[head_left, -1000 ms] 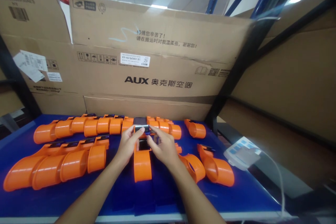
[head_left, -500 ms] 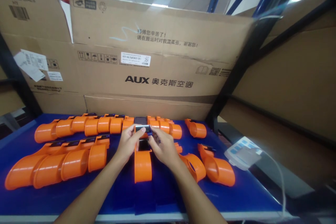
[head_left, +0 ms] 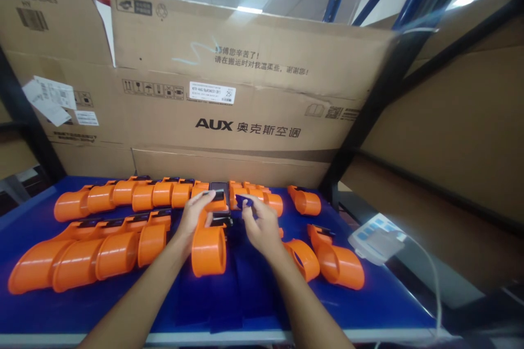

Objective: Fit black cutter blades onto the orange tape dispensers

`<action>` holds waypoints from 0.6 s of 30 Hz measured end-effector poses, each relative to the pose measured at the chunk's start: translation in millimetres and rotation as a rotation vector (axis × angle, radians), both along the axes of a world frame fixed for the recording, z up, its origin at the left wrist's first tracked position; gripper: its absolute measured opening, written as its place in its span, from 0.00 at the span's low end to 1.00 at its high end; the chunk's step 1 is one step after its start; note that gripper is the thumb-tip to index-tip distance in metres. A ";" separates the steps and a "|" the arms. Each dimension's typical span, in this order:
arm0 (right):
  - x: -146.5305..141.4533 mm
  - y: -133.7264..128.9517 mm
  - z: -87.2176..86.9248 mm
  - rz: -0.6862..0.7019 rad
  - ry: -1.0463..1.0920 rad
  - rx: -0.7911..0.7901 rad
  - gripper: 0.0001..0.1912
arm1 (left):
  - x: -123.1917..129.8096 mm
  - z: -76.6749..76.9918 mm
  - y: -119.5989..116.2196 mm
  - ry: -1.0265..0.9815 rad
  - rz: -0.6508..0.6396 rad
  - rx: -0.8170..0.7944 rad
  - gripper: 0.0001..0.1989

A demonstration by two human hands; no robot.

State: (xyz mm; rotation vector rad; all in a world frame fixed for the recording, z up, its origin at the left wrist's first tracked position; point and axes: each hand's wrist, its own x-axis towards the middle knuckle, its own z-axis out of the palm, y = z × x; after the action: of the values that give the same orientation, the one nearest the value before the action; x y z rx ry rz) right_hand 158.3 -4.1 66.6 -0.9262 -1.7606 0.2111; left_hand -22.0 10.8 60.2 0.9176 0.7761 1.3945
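Near the middle of the blue table, my left hand [head_left: 195,217] grips an orange plastic part [head_left: 208,251], whose wide ring hangs below the fingers. A black piece [head_left: 219,195] sits at the top of that part, under my left thumb. To its right, my right hand [head_left: 262,226] pinches a small dark blue piece [head_left: 244,201], apart from the orange part. Behind the hands lies a dark rectangular object [head_left: 221,186], partly hidden by the held part.
Rows of orange parts [head_left: 118,253] lie at the left, and more [head_left: 341,266] at the right. A white and blue plastic box [head_left: 377,240] with a cable is at the right edge. Printed cardboard [head_left: 245,103] stands behind the blue table [head_left: 135,305].
My hands have moved apart. The orange part has shifted left and tilted with my left hand, while my right hand has moved right with the dark blue piece.
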 end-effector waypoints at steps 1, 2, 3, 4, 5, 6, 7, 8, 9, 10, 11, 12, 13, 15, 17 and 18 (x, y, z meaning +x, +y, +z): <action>0.0 0.8 0.6 -0.016 0.008 -0.009 0.13 | -1.1 2.5 -0.5 -0.039 0.004 -0.024 0.20; -0.3 2.0 0.7 -0.027 0.002 -0.017 0.13 | -2.1 5.1 -1.4 -0.086 0.012 -0.045 0.19; -0.9 3.3 0.5 -0.032 -0.013 -0.027 0.12 | -3.2 7.6 -2.5 -0.142 0.013 -0.067 0.18; -1.7 4.8 -0.1 -0.034 -0.031 -0.042 0.12 | -4.3 9.9 -3.7 -0.205 0.004 -0.096 0.17; -2.5 6.3 -0.8 -0.037 -0.050 -0.061 0.12 | -5.9 11.7 -4.6 -0.267 -0.012 -0.131 0.16; -3.2 7.7 -1.8 -0.043 -0.070 -0.080 0.12 | -7.9 13.0 -5.2 -0.323 -0.028 -0.165 0.15; -3.8 8.8 -2.9 -0.048 -0.094 -0.101 0.11 | -10.3 13.6 -5.2 -0.367 -0.038 -0.192 0.15; -4.1 9.7 -4.0 -0.051 -0.121 -0.123 0.09 | -13.0 13.7 -4.6 -0.398 -0.040 -0.208 0.14; -4.2 10.2 -5.2 -0.049 -0.154 -0.142 0.08 | -15.8 13.2 -3.5 -0.420 -0.035 -0.216 0.14; -4.1 10.5 -6.4 -0.038 -0.191 -0.159 0.06 | -18.5 12.4 -2.0 -0.436 -0.022 -0.218 0.13; -4.0 10.4 -7.6 -0.021 -0.233 -0.172 0.05 | -20.8 11.4 -0.3 -0.445 -0.010 -0.219 0.13; -3.9 10.0 -8.8 0.001 -0.274 -0.183 0.04 | -22.6 10.2 1.4 -0.452 -0.002 -0.221 0.13; -3.9 9.4 -9.8 0.027 -0.314 -0.190 0.04 | -24.0 9.2 2.9 -0.458 0.000 -0.222 0.13; -4.3 7.8 -11.4 0.082 -0.390 -0.205 0.05 | -25.3 7.7 4.9 -0.468 -0.007 -0.225 0.13; -5.3 6.2 -12.4 0.116 -0.461 -0.220 0.06 | -25.8 7.1 5.5 -0.474 -0.017 -0.223 0.13; -5.9 5.5 -12.8 0.124 -0.495 -0.227 0.06 | -25.9 7.1 5.3 -0.471 -0.023 -0.225 0.13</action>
State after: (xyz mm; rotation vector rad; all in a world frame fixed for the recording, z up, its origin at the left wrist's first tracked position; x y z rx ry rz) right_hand 152.5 1.4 53.7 -1.0987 -2.2897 0.2829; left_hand -47.9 16.1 67.3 0.3970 0.5447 1.3970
